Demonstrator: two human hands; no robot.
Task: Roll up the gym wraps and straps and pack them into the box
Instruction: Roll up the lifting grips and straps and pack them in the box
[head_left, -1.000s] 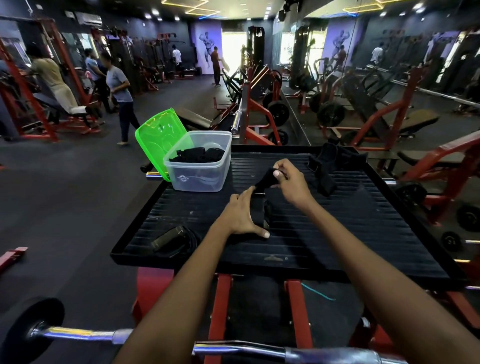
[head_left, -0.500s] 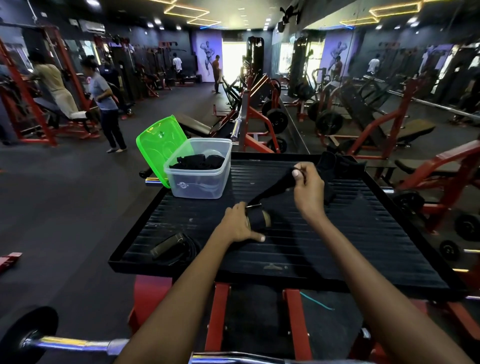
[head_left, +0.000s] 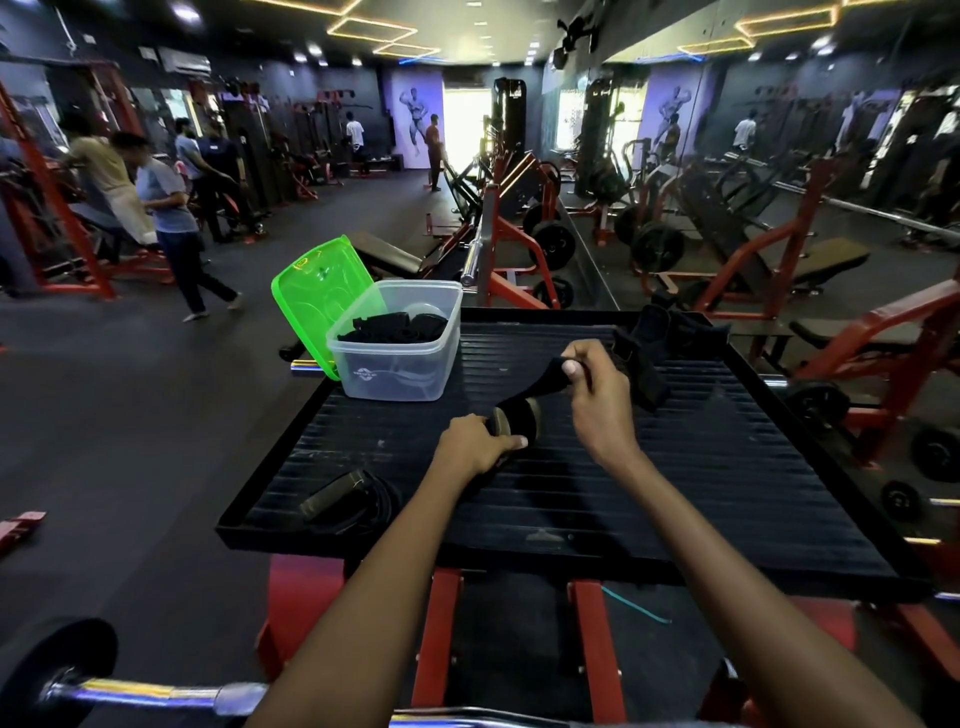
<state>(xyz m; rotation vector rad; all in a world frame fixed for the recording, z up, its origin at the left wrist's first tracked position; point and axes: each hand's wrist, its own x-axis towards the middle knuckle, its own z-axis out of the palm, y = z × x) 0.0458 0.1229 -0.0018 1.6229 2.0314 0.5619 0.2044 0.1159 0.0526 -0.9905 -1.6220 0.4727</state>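
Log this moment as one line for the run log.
step: rolling wrap | left hand: holds roll | right hand: pinches loose end | box: open, partly filled

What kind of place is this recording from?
A commercial gym, almost certainly: red plate-loaded machines and benches fill the floor, a barbell sits in the foreground, and bodybuilder posters hang on the far wall.

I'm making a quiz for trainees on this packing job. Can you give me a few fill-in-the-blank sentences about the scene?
1. The left hand grips the ____ end of the black wrap.
2. The right hand pinches the wrap's loose end and holds it ____ the platform.
3. The green lid leans against the ____.

Missing words: rolled; above; box
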